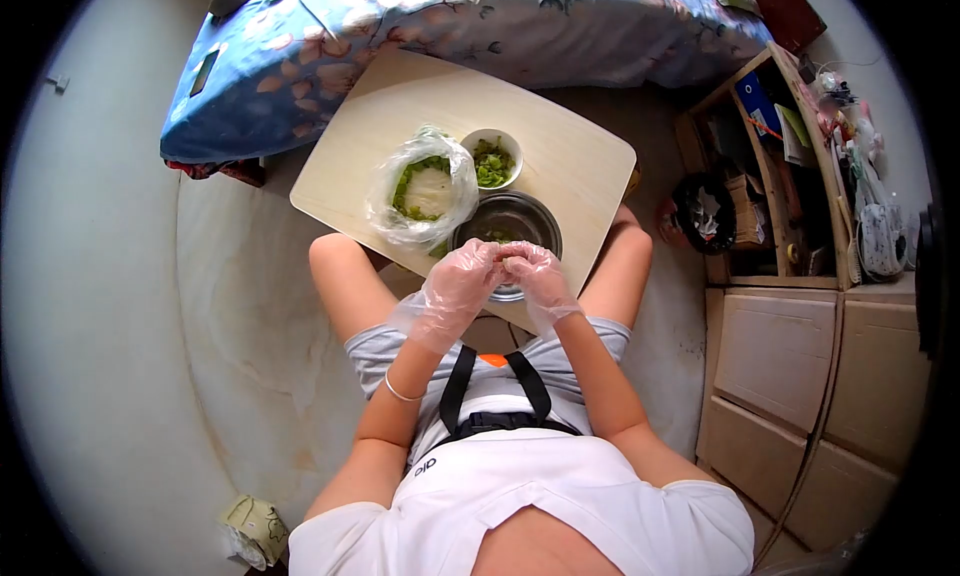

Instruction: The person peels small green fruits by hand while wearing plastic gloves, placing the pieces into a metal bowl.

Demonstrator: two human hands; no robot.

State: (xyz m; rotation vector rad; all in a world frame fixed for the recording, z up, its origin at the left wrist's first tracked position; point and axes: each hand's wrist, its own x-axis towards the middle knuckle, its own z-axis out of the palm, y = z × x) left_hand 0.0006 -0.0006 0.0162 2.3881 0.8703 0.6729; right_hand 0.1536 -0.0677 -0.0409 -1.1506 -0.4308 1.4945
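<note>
My left hand [462,281] and my right hand [539,275] wear clear plastic gloves and meet fingertip to fingertip over the near side of a metal bowl [546,220]. Both are closed in a pinch; what sits between the fingers is too small and covered to name. Some green bits show inside the metal bowl. Beyond it stands a white bowl [518,148] of chopped greens [492,164]. To the left, an open clear plastic bag [457,154] holds a pale mass [430,190] ringed with green leaves.
The bowls and bag rest on a low pale table [345,166] between my knees. A bed with a floral cover [300,86] borders its far side. At right are a wooden shelf [780,280], a black-lined bin [703,213] and cardboard boxes [775,361]. A phone [205,73] lies on the bed.
</note>
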